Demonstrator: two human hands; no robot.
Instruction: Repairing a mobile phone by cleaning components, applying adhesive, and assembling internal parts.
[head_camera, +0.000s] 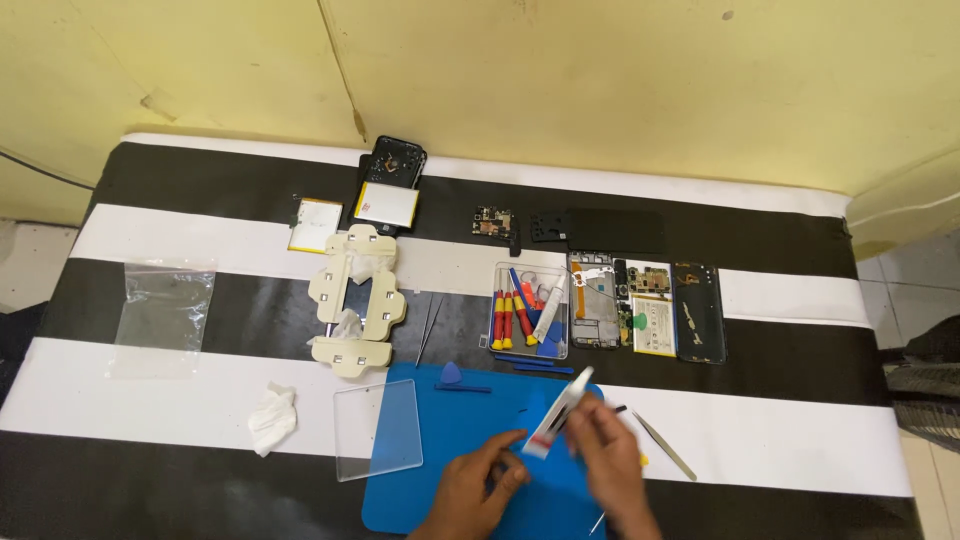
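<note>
Both hands meet low over the blue mat (440, 440): the right hand (610, 460) is closed around a small white tube (560, 410), tilted up, while the left hand (480, 480) pinches near its lower end. Squeezing too hard could likely spill its contents onto the mat, and a stray elbow might knock the tweezers (665, 445) lying just beside.

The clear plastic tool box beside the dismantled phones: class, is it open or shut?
Open. The clear tool box shows no lid over it, and red-and-yellow screwdrivers lie uncovered inside.
</note>
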